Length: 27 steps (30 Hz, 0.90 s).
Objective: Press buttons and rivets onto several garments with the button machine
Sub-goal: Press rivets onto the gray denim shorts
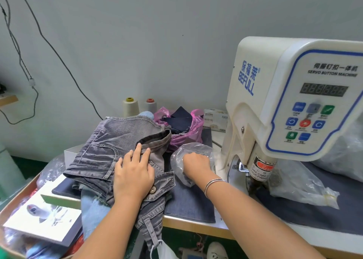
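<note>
Left hand: my left hand (134,173) lies flat with fingers straight on the grey denim garment (119,150), gripping nothing; I judge it pins the waistband so the pile stays put while the other hand works.
Right hand: my right hand (196,165) reaches into a clear plastic bag (177,160) just right of the garment; the fingers are buried in the plastic, so I cannot tell whether they are curled on anything. I take it this bag holds fasteners, though its contents do not show.
Garment: the grey denim sits on the left part of the table, on top of lighter blue denim (92,209), near me and left of the machine; a metal button (152,189) already shows beside my left palm.
Machine: the button machine (294,101) stands at the right, its press head (259,172) low over a dark cloth mat (188,203), well apart from the garment.
Reading: I judge this a restocking pause, with the garment parked close for the next press.
Far side: a pink bag (194,129) of dark cloth and two thread cones (130,107) stand by the wall.
</note>
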Each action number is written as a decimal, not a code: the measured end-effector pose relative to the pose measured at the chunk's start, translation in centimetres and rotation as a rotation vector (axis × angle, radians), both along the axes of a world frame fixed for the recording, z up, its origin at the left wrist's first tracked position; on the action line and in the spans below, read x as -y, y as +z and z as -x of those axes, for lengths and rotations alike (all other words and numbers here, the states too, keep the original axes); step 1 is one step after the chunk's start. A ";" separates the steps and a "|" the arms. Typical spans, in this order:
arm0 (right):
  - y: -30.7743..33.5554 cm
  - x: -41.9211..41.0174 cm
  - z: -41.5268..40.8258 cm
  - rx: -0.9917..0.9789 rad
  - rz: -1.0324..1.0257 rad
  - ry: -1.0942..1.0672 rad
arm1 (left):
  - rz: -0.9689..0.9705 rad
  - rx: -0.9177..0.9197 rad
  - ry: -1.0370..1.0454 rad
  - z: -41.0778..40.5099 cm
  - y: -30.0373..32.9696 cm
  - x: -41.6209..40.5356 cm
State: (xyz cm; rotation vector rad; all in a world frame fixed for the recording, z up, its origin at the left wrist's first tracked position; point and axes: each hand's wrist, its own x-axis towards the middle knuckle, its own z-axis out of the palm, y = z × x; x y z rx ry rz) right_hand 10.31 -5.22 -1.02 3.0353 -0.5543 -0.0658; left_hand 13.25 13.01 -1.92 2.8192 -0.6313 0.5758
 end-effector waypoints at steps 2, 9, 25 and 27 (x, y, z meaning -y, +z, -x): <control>0.1 0.0 0.0 -0.009 -0.006 0.000 | 0.000 0.005 0.000 0.0 0.0 0.0; 0.5 0.2 -0.3 -0.046 0.004 0.018 | 0.009 0.001 0.002 -0.2 -0.2 0.0; -0.8 0.0 5.9 0.969 -1.171 -0.236 | 0.011 0.004 0.002 -0.1 -0.2 -0.1; -1.4 -0.6 7.2 0.937 -1.342 -0.260 | 0.008 0.000 0.005 0.0 -0.1 -0.1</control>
